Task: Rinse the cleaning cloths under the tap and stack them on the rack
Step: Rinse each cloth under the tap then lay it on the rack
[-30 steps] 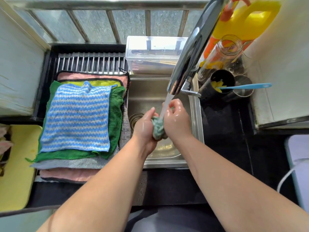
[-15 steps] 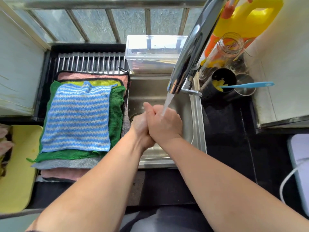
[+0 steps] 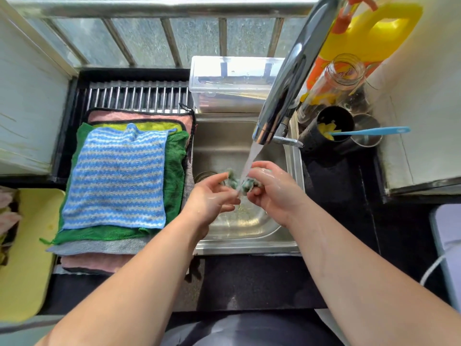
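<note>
1. Gripping wadded teal cloth point(image 3: 245, 183) with right hand point(image 3: 272, 188), fingers curled round it.
2. Pinching cloth's left end with left hand point(image 3: 212, 196), thumb against fingers, other fingers loosely out.
3. Held over sink point(image 3: 249, 245), right under water stream point(image 3: 252, 156) from tap point(image 3: 291, 71).
4. Stacked flat on rack point(image 3: 137, 96), left of sink: blue striped cloth point(image 3: 117, 178) on top, then green cloth point(image 3: 175, 166), grey and pink edges showing below.
5. Sitting far of sink: clear lidded box point(image 3: 234, 83).
6. Standing far right: yellow jug point(image 3: 374, 33), glass jar point(image 3: 334, 81), black cup point(image 3: 334, 126) with blue-handled tool point(image 3: 369, 131) inside.
7. Lying near left: yellow board point(image 3: 25, 245).
</note>
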